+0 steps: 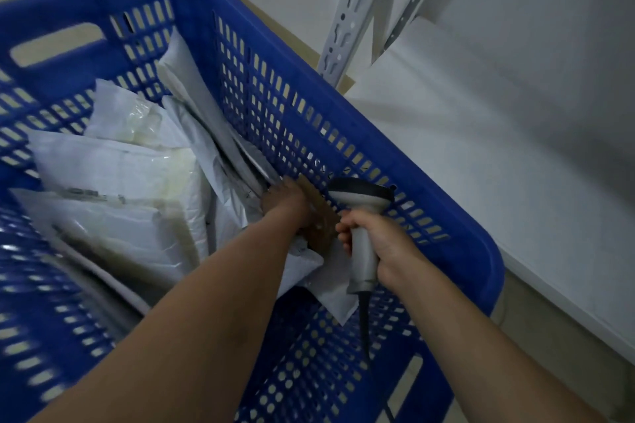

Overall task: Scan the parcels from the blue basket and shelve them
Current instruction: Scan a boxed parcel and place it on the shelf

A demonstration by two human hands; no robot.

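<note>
Your left hand (287,201) is down in the blue perforated plastic basket (378,134), fingers closed on a flat brown cardboard parcel (321,227) against its right wall. Your right hand (385,247) is wrapped around the grey handheld barcode scanner (360,216). Many white and grey plastic mailer parcels (113,189) fill the basket, so most of the scanning and shelving looks left to do. The white metal shelf (498,154) beside it shows no parcels.

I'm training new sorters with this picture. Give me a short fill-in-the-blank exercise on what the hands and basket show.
1. The right hand grips a grey handheld ____.
2. The left hand reaches into the basket, whose colour is ____.
3. The left hand touches a flat brown parcel made of ____.
4. The other parcels, such as the mailer bags, are mostly ____ in colour.

Missing words: scanner; blue; cardboard; white
</note>
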